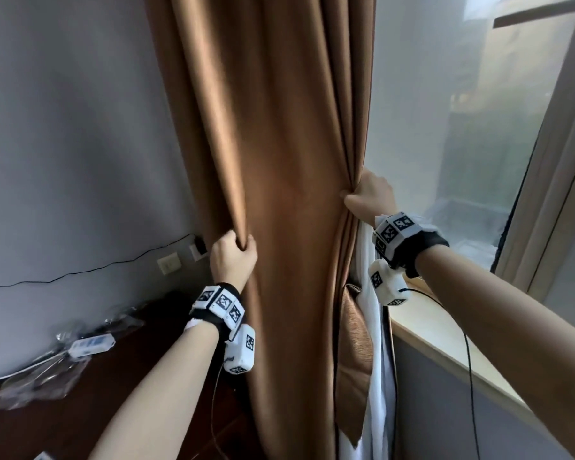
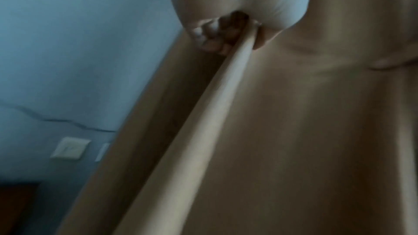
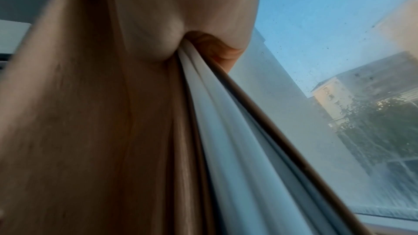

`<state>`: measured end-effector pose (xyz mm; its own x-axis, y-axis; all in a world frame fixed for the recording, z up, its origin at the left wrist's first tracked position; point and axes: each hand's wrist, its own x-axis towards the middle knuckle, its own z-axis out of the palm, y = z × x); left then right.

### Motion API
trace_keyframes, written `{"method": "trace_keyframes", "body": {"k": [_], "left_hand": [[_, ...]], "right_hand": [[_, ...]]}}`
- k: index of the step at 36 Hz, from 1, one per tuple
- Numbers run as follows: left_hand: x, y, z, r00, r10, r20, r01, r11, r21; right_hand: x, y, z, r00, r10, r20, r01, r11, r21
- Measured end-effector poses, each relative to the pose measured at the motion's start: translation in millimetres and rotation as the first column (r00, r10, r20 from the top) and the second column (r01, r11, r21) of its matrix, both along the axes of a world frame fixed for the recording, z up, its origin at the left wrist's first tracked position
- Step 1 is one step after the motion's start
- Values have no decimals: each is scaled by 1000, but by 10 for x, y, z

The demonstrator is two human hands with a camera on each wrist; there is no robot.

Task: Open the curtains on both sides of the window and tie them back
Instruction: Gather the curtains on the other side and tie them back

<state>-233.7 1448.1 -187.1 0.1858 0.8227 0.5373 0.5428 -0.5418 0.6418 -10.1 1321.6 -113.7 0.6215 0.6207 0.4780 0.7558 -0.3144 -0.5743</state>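
Observation:
A long brown curtain hangs bunched between the grey wall and the window. My left hand grips a fold on the curtain's left edge, fingers curled round the fabric, as the left wrist view shows. My right hand grips the curtain's right edge, higher up, beside the glass. Brown cloth and a white lining run out of that fist in the right wrist view. A textured brown band, perhaps a tie-back, hangs below the right hand next to the white sheer curtain.
A pale wooden windowsill runs along the right. Wall sockets and a black cable sit on the grey wall at left. A dark wooden surface below them carries plastic bags and a white device.

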Motion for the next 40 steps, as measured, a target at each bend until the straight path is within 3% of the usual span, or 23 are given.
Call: {"method": "trace_keyframes", "body": {"k": [7,14,29,34,40], "left_hand": [[243,-527,22,929,-326,-173,348,931,113],[604,-571,44,809,-512,-289,507,856,-98],[792,-540,60,652,-660,-373,621,747,-236],[786,-505,115,615,-664,-427,620,741,-259],[725,-328,198,603,-676,-425,629,730,-268]], "right_hand": [[-164,-23,11,999,-37,14,37,999,-5],[-330,-54,25,999,-35,18,35,999,-5],[-483,-113,73,998,60,-1,-60,998,12],[-557,-90,87,995,48,-90,-46,999,23],[-540,-90,119,997,-40,-66,36,998,-52]]}}
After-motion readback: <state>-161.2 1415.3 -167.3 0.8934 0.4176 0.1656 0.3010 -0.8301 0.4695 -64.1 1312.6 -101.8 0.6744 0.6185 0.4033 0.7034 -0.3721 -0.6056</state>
